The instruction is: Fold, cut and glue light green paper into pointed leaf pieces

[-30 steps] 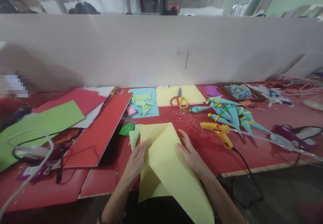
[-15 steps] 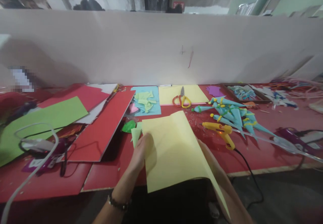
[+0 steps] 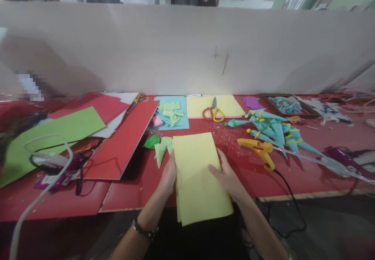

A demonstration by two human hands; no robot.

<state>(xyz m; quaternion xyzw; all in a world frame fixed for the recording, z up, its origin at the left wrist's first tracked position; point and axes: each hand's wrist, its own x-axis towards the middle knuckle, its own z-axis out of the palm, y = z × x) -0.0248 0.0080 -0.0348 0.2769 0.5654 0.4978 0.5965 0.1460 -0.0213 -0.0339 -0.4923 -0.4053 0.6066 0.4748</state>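
A pale yellow sheet of paper point(image 3: 199, 182), folded over double, is held between my hands at the table's front edge. My left hand point(image 3: 169, 174) grips its left side, with the fingers hidden behind it. On the right edge my right hand point(image 3: 227, 172) closes, thumb lying on the front face. Just beyond my left hand lie light green paper pieces point(image 3: 160, 152) and a green lump in clear plastic point(image 3: 152, 141). Scissors point(image 3: 213, 111) with red and yellow handles rest on a flat yellow sheet point(image 3: 196, 105) farther back.
To the right lie a yellow glue gun point(image 3: 258, 148) with a black cord and a pile of blue paper cones point(image 3: 272, 129). A brown tray point(image 3: 310, 114) is behind them. Red boards point(image 3: 129, 135) and green card point(image 3: 58, 135) are at left. A white partition point(image 3: 164, 49) closes the back.
The yellow sheet, loosely bent with its right part hanging down, is now folded flat into a narrower shape. My right hand has come round onto its front.
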